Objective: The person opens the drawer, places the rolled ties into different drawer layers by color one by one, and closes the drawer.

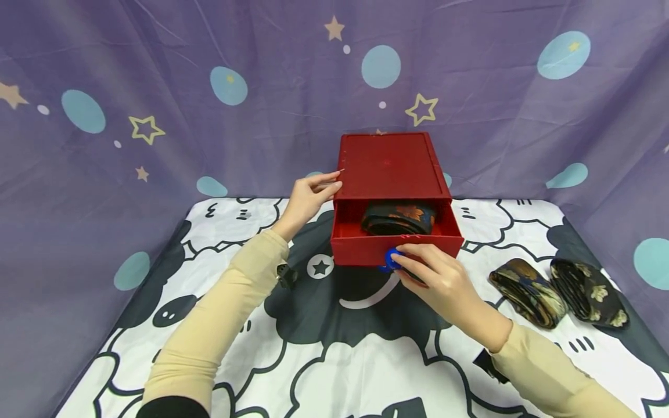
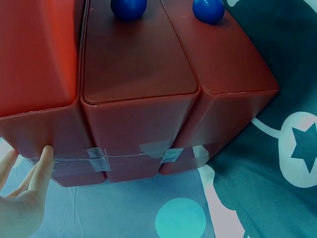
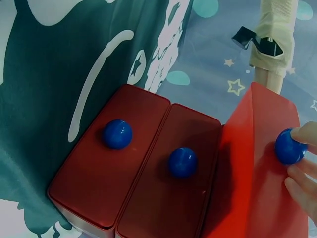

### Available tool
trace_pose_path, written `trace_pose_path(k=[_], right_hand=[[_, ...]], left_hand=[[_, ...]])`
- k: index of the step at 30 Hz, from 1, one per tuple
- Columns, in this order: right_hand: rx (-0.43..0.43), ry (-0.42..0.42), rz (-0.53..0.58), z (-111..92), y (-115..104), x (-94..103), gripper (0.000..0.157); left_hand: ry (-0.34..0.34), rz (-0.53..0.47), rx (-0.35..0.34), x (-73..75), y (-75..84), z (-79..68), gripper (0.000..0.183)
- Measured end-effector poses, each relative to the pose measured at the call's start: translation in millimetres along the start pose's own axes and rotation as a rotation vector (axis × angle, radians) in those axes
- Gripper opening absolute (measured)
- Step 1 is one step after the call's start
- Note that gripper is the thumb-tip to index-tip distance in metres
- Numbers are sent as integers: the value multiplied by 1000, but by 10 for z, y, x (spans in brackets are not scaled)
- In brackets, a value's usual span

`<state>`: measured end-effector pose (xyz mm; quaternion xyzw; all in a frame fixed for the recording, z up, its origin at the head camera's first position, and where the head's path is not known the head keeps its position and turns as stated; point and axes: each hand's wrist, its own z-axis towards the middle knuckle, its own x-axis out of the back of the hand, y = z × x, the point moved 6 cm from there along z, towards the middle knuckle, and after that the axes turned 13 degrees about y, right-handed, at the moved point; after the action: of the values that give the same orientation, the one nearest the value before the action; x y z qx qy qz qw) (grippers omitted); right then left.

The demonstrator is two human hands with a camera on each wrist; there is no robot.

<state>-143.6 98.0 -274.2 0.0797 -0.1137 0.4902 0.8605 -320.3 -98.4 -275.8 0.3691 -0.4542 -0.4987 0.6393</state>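
Note:
A red drawer cabinet point(image 1: 389, 165) stands on the cloth, its top drawer point(image 1: 360, 249) pulled out. Inside lies a dark, folded floral cloth point(image 1: 399, 217) with orange flowers. My right hand point(image 1: 444, 278) pinches the blue knob point(image 3: 287, 148) on that drawer's front between thumb and fingers. At the cabinet's left side, my left hand point(image 1: 305, 200) touches the wall near the top edge with mostly straight fingers point(image 2: 45, 158). Two lower drawers, each with a blue knob point(image 3: 183, 162), are closed in the wrist views.
Two folded patterned cloths, one brownish point(image 1: 530, 293) and one black with pale flowers point(image 1: 590, 293), lie to the right of the cabinet. A purple curtain point(image 1: 292, 75) hangs behind. Clear tape point(image 2: 171, 154) sticks to the cabinet's side. The printed cloth point(image 1: 366, 371) covers the table.

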Motion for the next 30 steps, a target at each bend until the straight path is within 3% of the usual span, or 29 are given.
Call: trace_pose_path(k=[17,22,26,30], right_hand=[[-40,-21,-12,-9,169,-119,38],[-63,-38,-12,-11,210,-144,24],[-89,-46,-23,-6,242,-166,42],[-93,-37,-33,3,266,-180,43]], left_hand=[[-5,-7,3,-12,-4,5,36],[-8,-6,13,-11,-20,6,37],[-2,-11,7,-11,-16,6,36],[-2,-11,-2,-16,-9,6,36]])
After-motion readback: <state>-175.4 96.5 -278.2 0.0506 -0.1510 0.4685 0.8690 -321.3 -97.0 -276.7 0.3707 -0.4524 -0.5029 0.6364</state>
